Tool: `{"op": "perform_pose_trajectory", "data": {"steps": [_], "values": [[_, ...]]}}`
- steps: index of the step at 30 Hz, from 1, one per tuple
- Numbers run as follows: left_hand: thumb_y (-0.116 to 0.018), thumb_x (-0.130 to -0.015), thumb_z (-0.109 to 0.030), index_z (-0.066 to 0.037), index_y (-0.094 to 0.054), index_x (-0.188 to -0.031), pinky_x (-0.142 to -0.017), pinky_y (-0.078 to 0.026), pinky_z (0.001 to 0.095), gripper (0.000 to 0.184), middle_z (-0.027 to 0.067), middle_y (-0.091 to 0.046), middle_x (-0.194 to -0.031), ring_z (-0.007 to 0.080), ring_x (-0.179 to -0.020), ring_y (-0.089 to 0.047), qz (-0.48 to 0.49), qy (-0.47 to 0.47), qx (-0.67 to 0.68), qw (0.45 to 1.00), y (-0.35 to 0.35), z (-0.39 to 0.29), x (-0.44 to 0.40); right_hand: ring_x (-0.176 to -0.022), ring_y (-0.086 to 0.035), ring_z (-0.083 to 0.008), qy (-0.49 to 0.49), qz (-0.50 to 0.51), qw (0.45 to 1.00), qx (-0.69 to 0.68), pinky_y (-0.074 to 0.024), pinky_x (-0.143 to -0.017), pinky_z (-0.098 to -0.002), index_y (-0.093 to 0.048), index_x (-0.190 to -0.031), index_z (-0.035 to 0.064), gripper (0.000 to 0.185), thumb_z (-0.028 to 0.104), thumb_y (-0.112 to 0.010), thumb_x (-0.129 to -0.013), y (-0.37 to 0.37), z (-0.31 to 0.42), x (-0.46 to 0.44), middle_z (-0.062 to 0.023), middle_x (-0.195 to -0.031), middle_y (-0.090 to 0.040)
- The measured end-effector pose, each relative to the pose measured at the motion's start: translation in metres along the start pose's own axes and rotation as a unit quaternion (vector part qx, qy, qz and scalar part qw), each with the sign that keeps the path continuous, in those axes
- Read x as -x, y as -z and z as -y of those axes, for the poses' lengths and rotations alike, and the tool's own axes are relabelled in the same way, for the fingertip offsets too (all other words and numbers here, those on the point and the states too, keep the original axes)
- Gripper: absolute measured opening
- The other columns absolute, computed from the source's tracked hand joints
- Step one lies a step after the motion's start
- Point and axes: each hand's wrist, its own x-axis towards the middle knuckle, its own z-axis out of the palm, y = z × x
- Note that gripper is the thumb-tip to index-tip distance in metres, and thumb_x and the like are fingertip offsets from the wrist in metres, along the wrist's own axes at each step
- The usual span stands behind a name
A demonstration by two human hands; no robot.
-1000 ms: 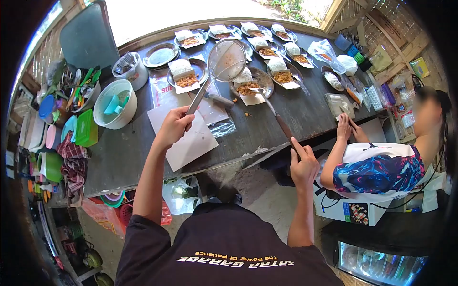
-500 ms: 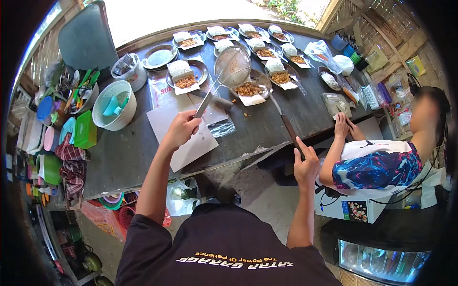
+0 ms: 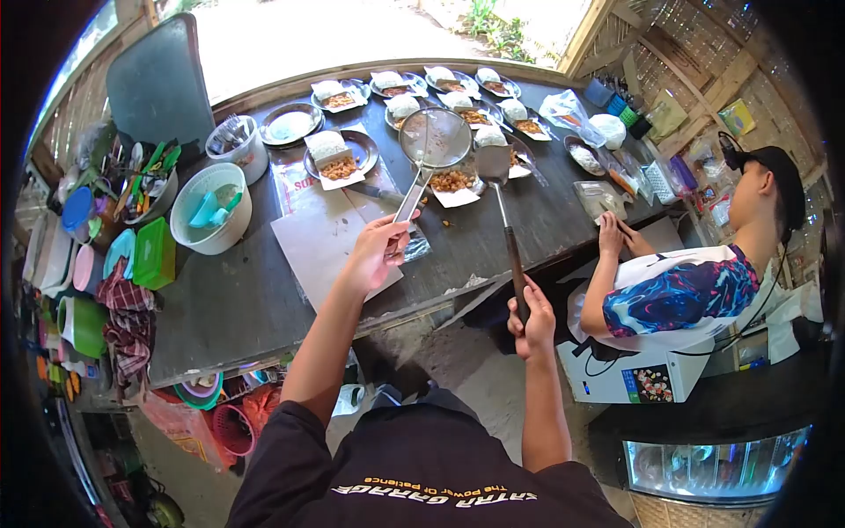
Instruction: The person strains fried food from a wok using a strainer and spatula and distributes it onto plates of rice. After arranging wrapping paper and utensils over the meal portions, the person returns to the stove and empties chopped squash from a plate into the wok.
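Note:
My left hand is closed around the metal handle of a round wire-mesh strainer, held above the plates with bits of food on its mesh. In my right hand is the dark handle of a long spatula; its flat blade is up beside the strainer. Below the two tools lies a heap of brown fried pieces on white paper on a plate, partly hidden. Left of it, another plate carries a moulded mound of white rice and brown pieces.
Several similar plates of rice line the table's far side. White paper sheets and a knife lie near me. Tubs and utensils stand at left. A co-worker has both hands at a bag on the right.
The spatula has lifted off the plate, swinging left and turning its blade face toward me; my right hand came left and closer. My left hand shifted right and slightly nearer, still holding the strainer.

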Motion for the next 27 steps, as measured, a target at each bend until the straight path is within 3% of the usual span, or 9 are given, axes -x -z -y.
{"op": "perform_pose_trajectory", "data": {"steps": [7, 8, 13, 19, 23, 27], "values": [[-0.054, -0.096, -0.015, -0.004, -0.056, -0.131, -0.042, -0.023, 0.0203, 0.037, -0.0057, -0.039, -0.062, 0.0031, -0.049, -0.028, 0.018, -0.053, 0.03, 0.998, -0.025, 0.003, 0.1, -0.044, -0.038, -0.01, 0.024, 0.077, 0.996, -0.044, -0.0312, -0.041, -0.0231, -0.047, -0.133, 0.0065, 0.034, 0.022, -0.041, -0.104, 0.016, -0.004, 0.069, -0.0061, -0.071, -0.052], [-0.05, -0.098, -0.015, -0.003, -0.054, -0.134, -0.043, -0.024, 0.0194, 0.039, -0.0064, -0.036, -0.062, 0.0027, -0.052, -0.03, -0.011, -0.05, 0.011, 0.999, -0.029, 0.005, 0.127, -0.045, -0.038, -0.01, 0.022, 0.08, 0.996, -0.039, -0.0315, -0.041, -0.0231, -0.047, -0.133, 0.0062, 0.033, 0.021, -0.041, -0.104, 0.023, -0.007, 0.08, -0.0059, -0.071, -0.052], [-0.052, -0.097, -0.015, -0.005, -0.053, -0.137, -0.043, -0.03, 0.0191, 0.041, -0.0061, -0.04, -0.063, 0.0021, -0.051, -0.034, -0.148, -0.136, 0.004, 0.98, -0.037, 0.057, 0.272, -0.049, -0.041, -0.0091, 0.009, 0.131, 0.99, 0.041, -0.0318, -0.043, -0.0227, -0.047, -0.134, 0.0043, 0.034, 0.016, -0.046, -0.102, 0.067, -0.029, 0.135, -0.005, -0.071, -0.052], [-0.055, -0.099, -0.017, -0.005, -0.051, -0.138, -0.043, -0.028, 0.0187, 0.041, -0.0068, -0.04, -0.064, 0.0016, -0.051, -0.034, -0.363, -0.174, 0.004, 0.915, -0.045, 0.149, 0.477, -0.053, -0.045, -0.0075, -0.037, 0.241, 0.963, 0.117, -0.0321, -0.045, -0.0215, -0.048, -0.135, 0.0019, 0.04, 0.009, -0.055, -0.096, 0.098, -0.064, 0.211, -0.0019, -0.068, -0.053], [-0.056, -0.099, -0.017, -0.005, -0.051, -0.137, -0.043, -0.026, 0.0196, 0.04, -0.0061, -0.041, -0.063, 0.0021, -0.049, -0.032, -0.472, -0.178, 0.013, 0.863, -0.053, 0.199, 0.606, -0.055, -0.046, -0.0069, -0.1, 0.335, 0.924, 0.154, -0.0334, -0.046, -0.0209, -0.048, -0.137, 0.001, 0.045, 0.007, -0.059, -0.094, 0.1, -0.098, 0.269, -0.0022, -0.071, -0.057], [-0.056, -0.098, -0.017, -0.005, -0.055, -0.133, -0.043, -0.027, 0.0203, 0.037, -0.0056, -0.042, -0.062, 0.0025, -0.047, -0.032, -0.572, -0.195, 0.052, 0.795, -0.058, 0.247, 0.707, -0.056, -0.046, -0.0064, -0.137, 0.419, 0.852, 0.284, -0.0329, -0.046, -0.021, -0.051, -0.134, 0.0017, 0.043, 0.007, -0.06, -0.093, 0.095, -0.143, 0.328, -0.0032, -0.073, -0.058]]}}
